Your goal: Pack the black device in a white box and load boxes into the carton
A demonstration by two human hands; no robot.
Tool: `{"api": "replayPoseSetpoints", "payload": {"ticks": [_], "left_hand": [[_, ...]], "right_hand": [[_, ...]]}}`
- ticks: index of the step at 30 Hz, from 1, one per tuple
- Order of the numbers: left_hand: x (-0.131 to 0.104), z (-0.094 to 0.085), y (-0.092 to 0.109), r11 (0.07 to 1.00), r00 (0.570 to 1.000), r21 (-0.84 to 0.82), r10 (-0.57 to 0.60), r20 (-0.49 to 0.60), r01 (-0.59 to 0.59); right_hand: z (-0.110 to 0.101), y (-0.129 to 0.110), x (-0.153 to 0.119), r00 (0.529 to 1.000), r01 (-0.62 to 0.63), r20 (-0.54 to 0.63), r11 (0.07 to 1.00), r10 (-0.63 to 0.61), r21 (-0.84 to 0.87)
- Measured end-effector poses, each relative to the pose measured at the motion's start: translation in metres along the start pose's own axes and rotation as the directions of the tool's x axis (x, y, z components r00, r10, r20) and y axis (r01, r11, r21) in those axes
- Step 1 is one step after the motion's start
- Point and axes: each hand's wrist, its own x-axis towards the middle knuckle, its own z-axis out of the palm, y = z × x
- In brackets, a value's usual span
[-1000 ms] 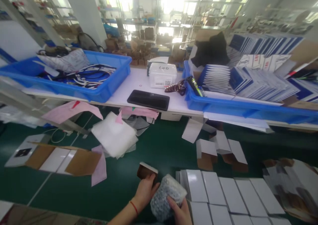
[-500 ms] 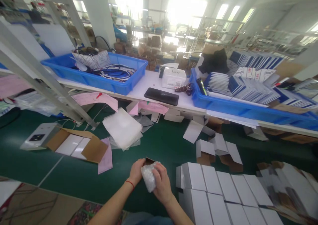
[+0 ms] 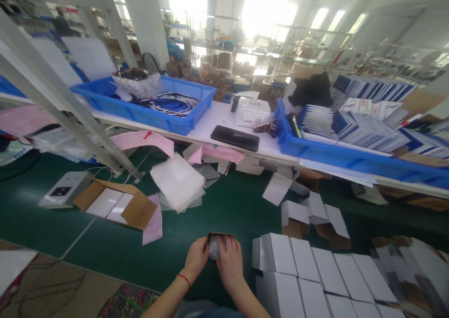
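Observation:
My left hand (image 3: 197,258) is closed round the left side of a small open cardboard box (image 3: 221,234), whose brown flap edge shows at the top. A clear bubble-wrapped packet (image 3: 213,249) sits in the box's mouth, between my hands. My right hand (image 3: 231,261) has its fingers bent over the packet, pressing on it at the opening. What lies inside the wrap cannot be made out, and my hands hide most of the box. To the right of my hand stand rows of closed white boxes (image 3: 306,258).
Clear plastic sheets (image 3: 178,182) lie ahead on the green bench (image 3: 242,201), with a brown carton (image 3: 143,211) to their left. Open white boxes (image 3: 295,212) lie ahead right. A shelf above holds blue trays (image 3: 182,124) and a black case (image 3: 235,138).
The bubble-wrapped packet has gone from in front of the box into its opening, my right hand moving with it. The view has shifted slightly, so the scene sits further right.

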Motion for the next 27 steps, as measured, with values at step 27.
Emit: {"api": "replayPoseSetpoints", "payload": {"ticks": [27], "left_hand": [[-0.025, -0.002, -0.012, 0.920, 0.923, 0.205, 0.276, 0.267, -0.334]], "right_hand": [[0.037, 0.061, 0.032, 0.928, -0.346, 0.180, 0.580, 0.325, 0.737]]}}
